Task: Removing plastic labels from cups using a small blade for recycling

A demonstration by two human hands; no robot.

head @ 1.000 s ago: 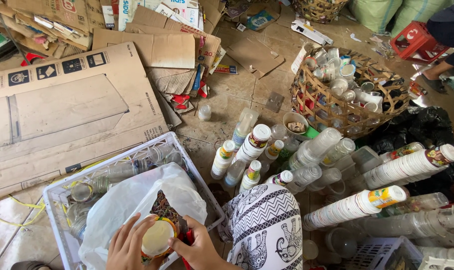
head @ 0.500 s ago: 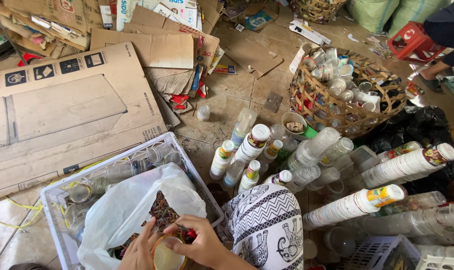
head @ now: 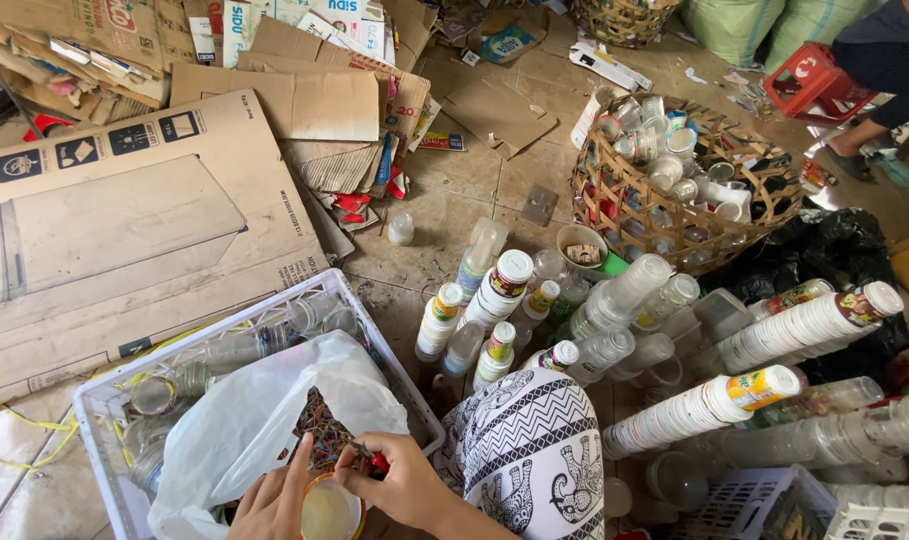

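My left hand (head: 275, 505) steadies the plastic cup (head: 330, 510); right hand (head: 405, 480) fingers pinch its lid film beside the white bag (head: 245, 420), catching scraps.

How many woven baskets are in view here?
2: one large woven basket full of plastic cups right of centre, and a second basket cut off by the top edge. More may lie outside the frame.

Stained tile floor (head: 445, 215) (cardboard-strewn)

Left hand (head: 275, 500): fingers extended upward, palm turned inward. Right hand (head: 400, 480): fingers curled in a pinch, forearm angled lower right.
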